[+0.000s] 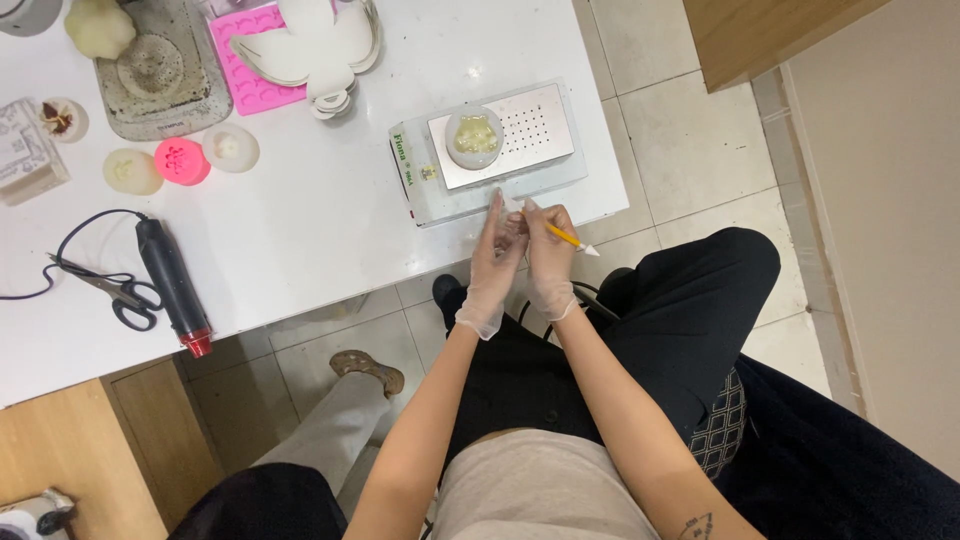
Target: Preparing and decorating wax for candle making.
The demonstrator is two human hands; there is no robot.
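Note:
Both hands wear thin clear gloves and meet at the front edge of the white table (320, 220). My right hand (550, 262) grips a thin yellow stick tool with a white tip (572, 239), pointing right. My left hand (494, 268) pinches something small and white between its fingertips, too small to identify. Just beyond the hands stands a white heating plate (545, 125) with a perforated metal top, and on it rests a round clear mould holding pale yellow wax (473, 137).
A black heat gun (172, 282) and scissors (118, 296) lie at the left front. Round pink and pale moulds (182, 160), a pink silicone tray (250, 70), white bowls (310, 45) and a grey tray (160, 70) sit farther back. Another person's leg and shoe (368, 372) show below the table.

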